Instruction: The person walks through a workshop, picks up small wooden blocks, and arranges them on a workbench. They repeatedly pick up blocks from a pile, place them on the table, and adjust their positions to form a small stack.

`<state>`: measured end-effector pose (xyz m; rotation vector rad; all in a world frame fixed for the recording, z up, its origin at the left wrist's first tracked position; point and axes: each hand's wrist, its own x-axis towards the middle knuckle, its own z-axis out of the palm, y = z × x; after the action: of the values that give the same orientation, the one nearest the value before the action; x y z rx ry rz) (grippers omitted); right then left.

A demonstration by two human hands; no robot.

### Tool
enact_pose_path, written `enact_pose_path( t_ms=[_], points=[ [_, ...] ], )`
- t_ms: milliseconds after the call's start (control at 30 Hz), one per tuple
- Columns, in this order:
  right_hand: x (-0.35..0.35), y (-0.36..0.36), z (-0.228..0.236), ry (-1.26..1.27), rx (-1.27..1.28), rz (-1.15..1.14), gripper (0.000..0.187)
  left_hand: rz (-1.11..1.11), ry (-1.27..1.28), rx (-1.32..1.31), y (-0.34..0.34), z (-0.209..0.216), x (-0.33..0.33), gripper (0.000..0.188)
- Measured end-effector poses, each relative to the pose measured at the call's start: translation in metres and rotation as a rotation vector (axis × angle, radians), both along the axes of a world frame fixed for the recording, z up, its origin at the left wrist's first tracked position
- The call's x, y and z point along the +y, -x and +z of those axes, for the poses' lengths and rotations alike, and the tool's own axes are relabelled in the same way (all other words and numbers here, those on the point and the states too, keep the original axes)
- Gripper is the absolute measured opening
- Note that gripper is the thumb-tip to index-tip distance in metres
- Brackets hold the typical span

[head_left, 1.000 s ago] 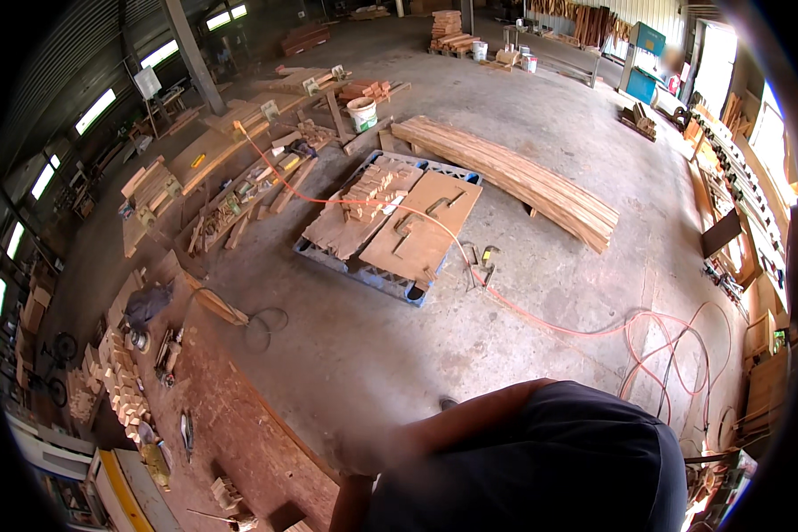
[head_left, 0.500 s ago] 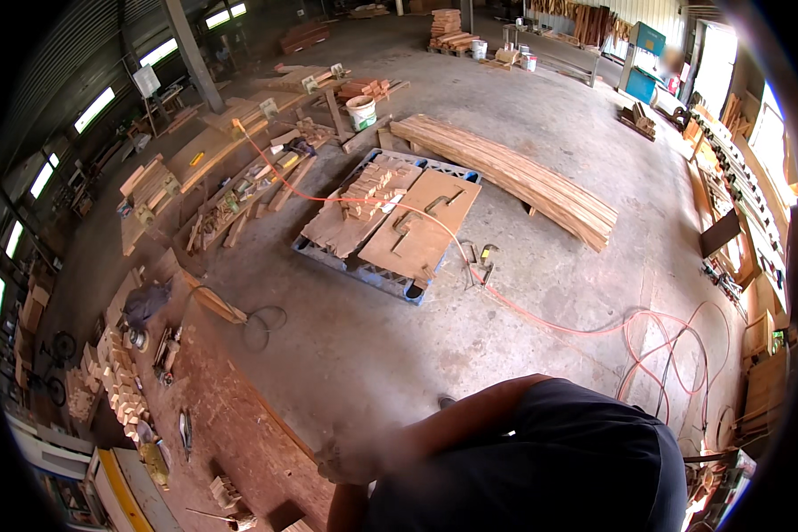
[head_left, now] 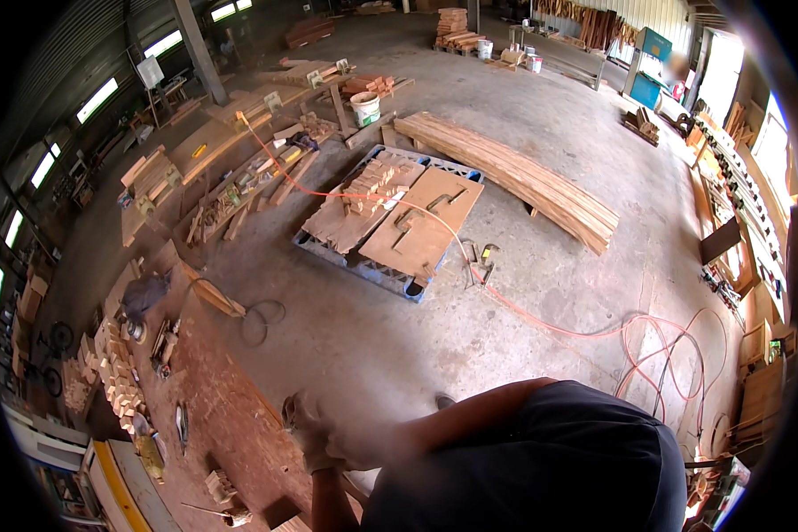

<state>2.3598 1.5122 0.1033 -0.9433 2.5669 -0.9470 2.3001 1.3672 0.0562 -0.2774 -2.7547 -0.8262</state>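
My left hand, seemingly gloved, is raised at the near edge of the reddish-brown workbench. Its fingers look curled round something small that I cannot make out. My right hand meets it from the right, but a hazy smear hides its fingers. On the bench nearby lie a few small wooden blocks and a small pot with a thin stick across it. A slim metal tool rests farther left, beside a yellowish bottle.
Many stacked wooden blocks line the bench's far left side. Beyond it, a blue pallet carries boards, wood pieces and clamps. A long stack of planks lies behind. An orange hose crosses the floor and coils at the right.
Both hands have moved up and slightly left along the bench edge, staying together. More of the left forearm shows. The view has shifted slightly.
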Motion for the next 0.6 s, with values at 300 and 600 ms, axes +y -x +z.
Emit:
enact_pose_path(
  t_ms=[300, 600],
  points=[
    [0.02, 0.002, 0.035, 0.098, -0.102, 0.207, 0.026, -0.014, -0.109, -0.013, -0.002, -0.01, 0.008, 0.034],
    [0.046, 0.023, -0.105, 0.036, 0.091, 0.299, 0.022, 0.01, -0.287, -0.086, -0.005, -0.025, -0.006, 0.035]
  ],
)
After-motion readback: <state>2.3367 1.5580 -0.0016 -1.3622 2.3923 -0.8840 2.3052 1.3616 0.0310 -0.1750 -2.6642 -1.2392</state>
